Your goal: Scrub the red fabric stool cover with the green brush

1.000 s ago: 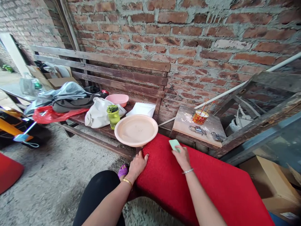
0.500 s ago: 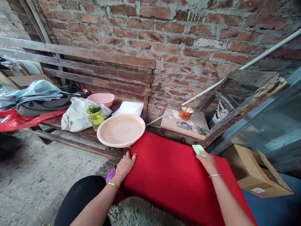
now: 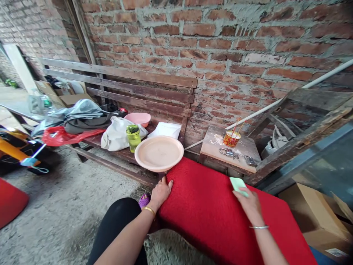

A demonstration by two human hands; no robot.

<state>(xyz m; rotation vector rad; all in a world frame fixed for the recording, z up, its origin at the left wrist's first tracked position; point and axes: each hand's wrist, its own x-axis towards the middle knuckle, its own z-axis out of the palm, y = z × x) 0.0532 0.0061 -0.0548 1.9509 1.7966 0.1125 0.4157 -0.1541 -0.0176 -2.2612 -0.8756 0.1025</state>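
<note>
A bench-like surface covered in red cloth (image 3: 204,206) stretches in front of me. My left hand (image 3: 162,191) rests on its left edge, thumb and fingers apart, close below a shallow cream basin (image 3: 159,154). In my right hand (image 3: 249,202) is a pale green, flat block with rounded corners (image 3: 238,185), held low over or against the red cloth near its far edge. I cannot make out its exact kind or its underside. The basin looks nearly bare, with a few dark specks inside.
A slatted wooden bench (image 3: 121,86) carries a green bottle (image 3: 133,138), a white bag (image 3: 112,135) and a pink basin (image 3: 138,119). Beyond the red cloth, a small wooden stand (image 3: 212,147) bears a patterned cup (image 3: 231,139) and padlocks (image 3: 226,151). A cardboard box (image 3: 311,209) sits at right.
My view has swung left, so the scene sits further right. My right hand and the green block have come slightly nearer along the red cloth. The left hand stays on the edge.
</note>
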